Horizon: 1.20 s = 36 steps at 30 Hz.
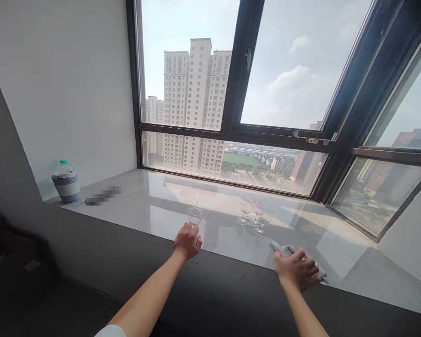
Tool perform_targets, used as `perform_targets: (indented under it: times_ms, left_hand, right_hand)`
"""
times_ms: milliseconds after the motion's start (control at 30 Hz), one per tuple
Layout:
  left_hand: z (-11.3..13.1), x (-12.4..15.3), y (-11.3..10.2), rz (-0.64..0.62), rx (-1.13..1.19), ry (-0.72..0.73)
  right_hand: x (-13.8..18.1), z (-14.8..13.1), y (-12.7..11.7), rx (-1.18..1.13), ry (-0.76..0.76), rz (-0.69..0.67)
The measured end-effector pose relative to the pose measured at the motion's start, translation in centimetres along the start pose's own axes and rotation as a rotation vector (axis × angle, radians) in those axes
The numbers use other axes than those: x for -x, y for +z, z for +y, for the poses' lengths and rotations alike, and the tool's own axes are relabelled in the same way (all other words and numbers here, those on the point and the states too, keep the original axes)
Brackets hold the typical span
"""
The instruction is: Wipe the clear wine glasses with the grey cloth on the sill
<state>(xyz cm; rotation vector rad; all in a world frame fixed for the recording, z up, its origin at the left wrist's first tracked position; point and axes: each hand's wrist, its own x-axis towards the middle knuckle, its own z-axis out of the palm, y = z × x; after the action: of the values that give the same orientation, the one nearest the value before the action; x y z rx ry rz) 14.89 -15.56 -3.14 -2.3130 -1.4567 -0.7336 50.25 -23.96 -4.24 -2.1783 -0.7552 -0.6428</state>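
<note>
My left hand (188, 241) was closed around a clear glass (195, 215) near the front edge of a glossy pale ledge (126, 210); the round bowl rose above my fingers, while the hand hid the lower part, so I could not tell whether its foot touched the surface. My right hand (297, 269) was bent over a grey cloth (286, 250), fingers curled on it, at the same front edge and well apart from the left; folds of the cloth showed on both sides of my knuckles. Between my hands and farther back, a cluster of clear stemmed glasses (244, 210) stood upright, close together, overlapping too much for me to count surely. At the far left end, against the wall (73, 84), stood a blue-and-white container (66, 191), with a clear bottle with a green cap (65, 166) showing above its rim. Just beside it lay something dark (103, 195), blurred into blocks that I could not make out. Behind the ledge rose a dark-framed window (239, 70), with tall pale towers (199, 84) and a green field (243, 160) beyond the panes.
</note>
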Motion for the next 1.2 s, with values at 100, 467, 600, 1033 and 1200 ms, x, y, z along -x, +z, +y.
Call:
perform_targets:
  times_ms: [100, 467, 600, 1033, 1200]
  left_hand:
    - [0.0, 0.0, 0.0, 0.009, -0.003, 0.000]
    - [0.1, 0.0, -0.1, 0.013, 0.016, -0.001]
    - [0.1, 0.0, -0.1, 0.009, 0.025, -0.004]
    - [0.2, 0.0, -0.4, 0.015, 0.007, -0.012]
    - [0.2, 0.0, -0.5, 0.000, 0.019, -0.020]
  right_hand:
    - [-0.2, -0.4, -0.4, 0.025, -0.002, -0.107]
    - [-1.2, -0.1, 0.0, 0.027, -0.117, -0.281]
    - [-1.3, 0.3, 0.9, 0.006, -0.145, -0.269]
    - [-1.8, -2.4, -0.1, -0.311, -0.097, -0.068]
    - [-1.3, -11.9, -3.0, -0.491, -0.141, -0.140]
